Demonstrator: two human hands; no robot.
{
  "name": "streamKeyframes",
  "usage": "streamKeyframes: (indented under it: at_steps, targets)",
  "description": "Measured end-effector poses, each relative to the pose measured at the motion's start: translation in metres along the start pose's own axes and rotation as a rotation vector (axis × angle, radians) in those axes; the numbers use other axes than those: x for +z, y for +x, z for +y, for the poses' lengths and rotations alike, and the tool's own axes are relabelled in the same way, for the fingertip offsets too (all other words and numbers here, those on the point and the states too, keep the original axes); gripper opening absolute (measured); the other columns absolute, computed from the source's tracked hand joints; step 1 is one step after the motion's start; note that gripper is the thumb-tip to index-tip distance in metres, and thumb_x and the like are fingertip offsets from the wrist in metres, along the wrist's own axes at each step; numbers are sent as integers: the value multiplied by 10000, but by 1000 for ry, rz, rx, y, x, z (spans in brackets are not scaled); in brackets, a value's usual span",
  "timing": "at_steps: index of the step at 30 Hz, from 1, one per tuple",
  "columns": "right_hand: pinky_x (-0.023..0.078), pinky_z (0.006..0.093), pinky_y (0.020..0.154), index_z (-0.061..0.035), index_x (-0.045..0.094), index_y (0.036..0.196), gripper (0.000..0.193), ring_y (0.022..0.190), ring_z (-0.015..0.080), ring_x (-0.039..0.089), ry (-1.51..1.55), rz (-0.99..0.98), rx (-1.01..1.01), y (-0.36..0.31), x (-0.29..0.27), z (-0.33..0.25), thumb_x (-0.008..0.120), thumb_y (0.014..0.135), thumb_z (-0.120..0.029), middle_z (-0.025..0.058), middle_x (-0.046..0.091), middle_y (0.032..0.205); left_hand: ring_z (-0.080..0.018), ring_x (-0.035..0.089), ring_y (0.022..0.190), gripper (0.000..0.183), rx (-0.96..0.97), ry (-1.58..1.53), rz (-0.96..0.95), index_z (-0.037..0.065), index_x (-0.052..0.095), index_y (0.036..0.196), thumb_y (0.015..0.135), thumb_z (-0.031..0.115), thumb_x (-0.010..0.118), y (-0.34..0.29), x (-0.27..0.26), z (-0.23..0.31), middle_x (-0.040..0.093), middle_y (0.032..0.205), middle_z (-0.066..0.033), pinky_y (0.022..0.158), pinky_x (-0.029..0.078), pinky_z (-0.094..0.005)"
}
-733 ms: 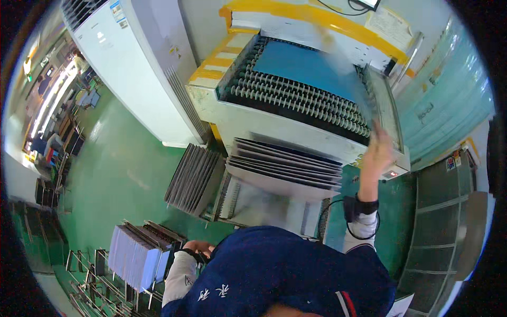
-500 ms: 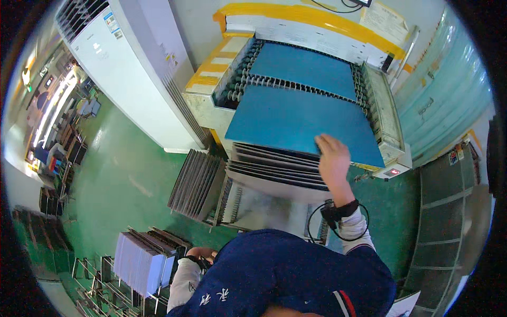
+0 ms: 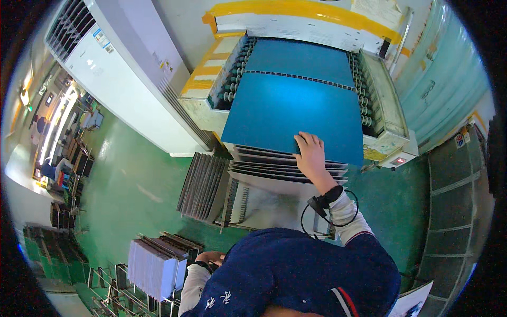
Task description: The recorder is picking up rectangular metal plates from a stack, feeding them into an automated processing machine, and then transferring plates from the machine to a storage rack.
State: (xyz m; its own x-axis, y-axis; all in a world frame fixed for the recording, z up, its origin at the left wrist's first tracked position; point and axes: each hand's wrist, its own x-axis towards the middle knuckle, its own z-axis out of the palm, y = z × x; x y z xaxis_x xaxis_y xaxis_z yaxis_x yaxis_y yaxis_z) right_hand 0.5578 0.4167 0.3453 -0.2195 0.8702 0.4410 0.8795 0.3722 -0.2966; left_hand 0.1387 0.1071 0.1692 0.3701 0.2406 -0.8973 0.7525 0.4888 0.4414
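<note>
Nearest you, your left hand (image 3: 211, 258) sits low by the white upright sheets (image 3: 153, 268); its grip is hidden, so you can't tell. Half a second ago your right hand (image 3: 310, 154) reached further up the blue plate (image 3: 296, 113); now it has drawn back to the near edge, fingers spread flat on it. The smooth rectangular plate lies atop stacked grey plates (image 3: 288, 164), probably metal. Beyond, the roller machine (image 3: 372, 100).

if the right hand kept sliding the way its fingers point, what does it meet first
Probably nothing but more of the blue sheet under the right hand; beyond lies the toothed seam to a second blue panel, though depth is uncertain.
</note>
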Motion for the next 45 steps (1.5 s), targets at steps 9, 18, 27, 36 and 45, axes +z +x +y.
streamKeyframes:
  at_steps: [9, 18, 27, 36, 45]
  targets:
    - [382, 447, 952, -84, 577, 1172, 557, 1137, 296, 491, 26, 14, 21, 15, 0, 8, 775, 651, -104, 85, 534, 1217, -239, 626, 943, 579, -4, 2, 9, 104, 630, 1175, 671, 341, 786, -4, 4, 1, 681, 1062, -84, 815, 471, -372]
    - [378, 453, 962, -93, 565, 1194, 562, 1159, 288, 479, 12, -1, 35, 24, 7, 17, 774, 672, -114, 71, 521, 1245, -241, 621, 958, 582, -7, -1, 13, 106, 625, 1182, 674, 340, 784, -7, 5, 1, 676, 1076, -85, 825, 468, -373]
    - [365, 454, 973, -95, 566, 1202, 565, 1181, 295, 467, 23, -16, 52, 30, 6, 20, 766, 674, -98, 76, 519, 1263, -243, 617, 973, 585, -4, -8, 16, 108, 620, 1190, 677, 339, 781, -9, 6, 3, 670, 1091, -86, 835, 465, -375]
    - [366, 462, 971, -98, 560, 1210, 566, 1181, 310, 469, 7, -9, 40, 37, 12, 27, 765, 682, -105, 84, 518, 1260, -245, 612, 987, 589, -3, -7, 24, 109, 615, 1197, 680, 338, 779, -9, 6, 5, 665, 1105, -88, 845, 462, -376]
    - [362, 464, 989, -81, 558, 1208, 554, 1183, 316, 466, 4, -7, 29, 42, 13, 31, 755, 690, -82, 94, 517, 1259, -247, 608, 1002, 593, 2, -18, 28, 111, 610, 1205, 683, 337, 776, -8, 8, 3, 659, 1120, -89, 855, 459, -377]
